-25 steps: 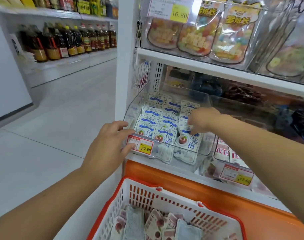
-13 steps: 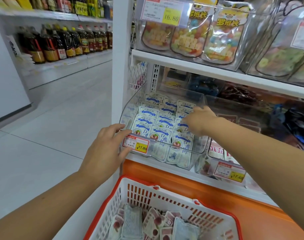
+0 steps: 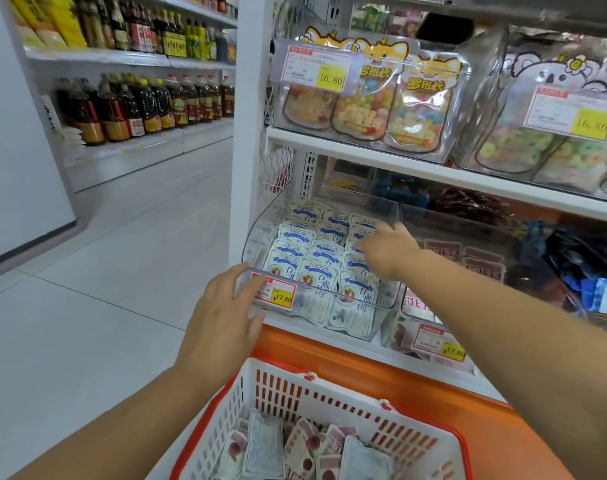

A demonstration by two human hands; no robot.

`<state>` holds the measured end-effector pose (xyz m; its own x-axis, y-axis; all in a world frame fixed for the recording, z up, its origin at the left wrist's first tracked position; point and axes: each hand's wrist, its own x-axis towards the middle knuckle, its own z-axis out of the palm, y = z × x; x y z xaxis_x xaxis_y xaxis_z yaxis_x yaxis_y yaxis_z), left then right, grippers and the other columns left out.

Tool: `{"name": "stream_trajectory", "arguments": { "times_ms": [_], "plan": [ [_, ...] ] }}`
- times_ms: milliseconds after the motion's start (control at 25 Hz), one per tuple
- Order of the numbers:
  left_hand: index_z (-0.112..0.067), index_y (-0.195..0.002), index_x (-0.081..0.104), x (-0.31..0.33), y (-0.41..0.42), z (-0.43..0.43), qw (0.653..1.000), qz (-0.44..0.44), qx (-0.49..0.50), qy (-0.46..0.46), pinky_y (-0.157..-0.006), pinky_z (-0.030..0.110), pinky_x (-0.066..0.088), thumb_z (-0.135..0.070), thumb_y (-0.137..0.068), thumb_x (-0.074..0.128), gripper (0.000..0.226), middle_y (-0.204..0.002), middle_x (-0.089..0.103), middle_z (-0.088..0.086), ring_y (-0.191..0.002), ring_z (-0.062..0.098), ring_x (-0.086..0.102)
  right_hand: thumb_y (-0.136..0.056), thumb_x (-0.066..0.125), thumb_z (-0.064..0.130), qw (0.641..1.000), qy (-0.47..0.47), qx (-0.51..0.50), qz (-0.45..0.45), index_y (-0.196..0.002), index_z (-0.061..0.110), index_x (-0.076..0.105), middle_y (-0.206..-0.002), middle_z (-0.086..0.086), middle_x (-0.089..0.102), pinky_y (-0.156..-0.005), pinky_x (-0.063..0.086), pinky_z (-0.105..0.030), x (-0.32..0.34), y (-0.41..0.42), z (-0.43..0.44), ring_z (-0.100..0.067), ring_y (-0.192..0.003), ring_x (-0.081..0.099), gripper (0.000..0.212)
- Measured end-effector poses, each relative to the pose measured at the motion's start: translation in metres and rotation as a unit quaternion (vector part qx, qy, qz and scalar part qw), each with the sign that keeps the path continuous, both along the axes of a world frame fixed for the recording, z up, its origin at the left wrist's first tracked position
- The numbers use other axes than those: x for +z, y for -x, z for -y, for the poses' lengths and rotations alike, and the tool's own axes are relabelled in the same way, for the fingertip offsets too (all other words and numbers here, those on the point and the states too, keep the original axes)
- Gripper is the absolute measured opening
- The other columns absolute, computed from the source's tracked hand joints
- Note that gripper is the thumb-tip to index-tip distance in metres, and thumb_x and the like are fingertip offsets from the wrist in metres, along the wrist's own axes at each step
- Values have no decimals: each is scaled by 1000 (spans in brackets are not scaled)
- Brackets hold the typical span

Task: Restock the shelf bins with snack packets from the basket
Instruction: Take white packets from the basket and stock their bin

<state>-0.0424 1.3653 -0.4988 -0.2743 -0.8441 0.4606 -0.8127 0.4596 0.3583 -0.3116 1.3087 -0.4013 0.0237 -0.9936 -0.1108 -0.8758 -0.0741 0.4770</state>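
The left hand [image 3: 222, 317] rests on the near left corner of the clear bin [image 3: 260, 233], beside its price tag [image 3: 276, 294]. The right hand [image 3: 387, 252] reaches into the bin, fingers [image 3: 362, 244] on the white packets [image 3: 316, 258]. A basket [image 3: 329, 379] sits nearest, below.

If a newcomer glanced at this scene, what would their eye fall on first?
The clear bin at centre, packed with white-and-blue packets, stands out first, with the right hand stretched in over them. The left hand rests on its front corner beside a yellow price tag. Below, a red-and-white basket holds loose packets.
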Motion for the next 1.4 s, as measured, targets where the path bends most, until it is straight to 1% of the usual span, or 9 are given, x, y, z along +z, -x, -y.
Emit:
{"name": "stream_trajectory", "arguments": {
  "times_ms": [80, 240, 360, 560, 720, 880, 960, 1280, 1400],
  "plan": [
    [-19, -126, 57, -5, 3, -8, 999, -7, -17, 30, -93, 38, 51, -22, -82, 72, 46, -129, 52, 4, -119, 21, 50, -91, 44, 4, 967, 182, 46, 172, -135, 27, 53, -128, 2, 60, -98, 33, -38, -5, -7, -29, -21, -115, 42, 50],
    [-20, -128, 56, -48, 12, -42, 992, 54, -95, -55, -94, 31, 50, -23, -85, 67, 44, -131, 50, -1, -116, 17, 53, -87, 45, 2, 773, 394, 90, 489, -106, 13, 69, -96, 6, 66, -80, 37, -18, -59, -27, -129, -9, -95, 50, 32],
    [-23, -144, 41, -96, 24, -71, 967, 86, -117, -209, -109, 33, 40, -28, -93, 59, 54, -152, 32, -2, -134, 19, 40, -92, 45, 0, 752, 283, -103, 586, -104, 14, 68, -97, 8, 63, -78, 42, -22, -149, -25, -176, -10, -91, 58, 29],
    [-21, -148, 36, -170, 52, -99, 903, 46, -104, -415, -109, 35, 39, -31, -95, 54, 57, -152, 30, -1, -133, 17, 41, -97, 52, 15, 746, -117, -398, 520, -142, 8, 43, -141, -13, 49, -103, 37, -30, -280, 23, -226, -29, -130, 47, 46],
    [-20, -145, 39, -198, 65, -116, 865, 37, -122, -485, -97, 29, 46, -30, -96, 53, 52, -141, 38, 0, -109, 13, 55, -84, 67, 50, 689, -79, -430, 578, -139, 29, 39, -131, -2, 55, -102, 41, -30, -318, 21, -233, -25, -123, 53, 66],
    [-24, -143, 40, -204, 74, -113, 856, -5, -110, -505, -96, 29, 46, -35, -96, 55, 51, -139, 41, -1, -110, 12, 54, -77, 80, 35, 597, -17, -493, 633, -132, 19, 34, -133, 0, 50, -102, 42, -33, -328, 20, -208, -27, -123, 51, 73],
    [-25, -141, 44, -197, 81, -110, 836, -55, -72, -541, -93, 26, 46, -37, -95, 57, 49, -135, 48, -3, -110, 12, 56, -59, 90, 43, 603, 1, -518, 607, -123, 20, 42, -124, -1, 58, -100, 47, -40, -334, 19, -205, -28, -115, 57, 83],
    [-22, -101, 62, -169, 104, -104, 644, -315, 61, -695, -89, 42, 57, -54, -95, 47, 35, -102, 72, 7, -95, 24, 71, -73, 82, 7, 604, 104, -392, 686, -89, 11, 58, -79, 5, 62, -53, 45, -18, -300, 11, -208, -17, -71, 61, 30],
    [-15, -107, 59, -167, 107, -98, 511, -460, 80, -722, -82, 43, 58, -65, -91, 45, 55, -107, 72, 17, -96, 31, 71, -73, 76, -10, 559, 118, -299, 764, -69, 12, 54, -85, 0, 69, -75, 56, -40, -277, 3, -209, -24, -86, 67, 31]
  ]
}}
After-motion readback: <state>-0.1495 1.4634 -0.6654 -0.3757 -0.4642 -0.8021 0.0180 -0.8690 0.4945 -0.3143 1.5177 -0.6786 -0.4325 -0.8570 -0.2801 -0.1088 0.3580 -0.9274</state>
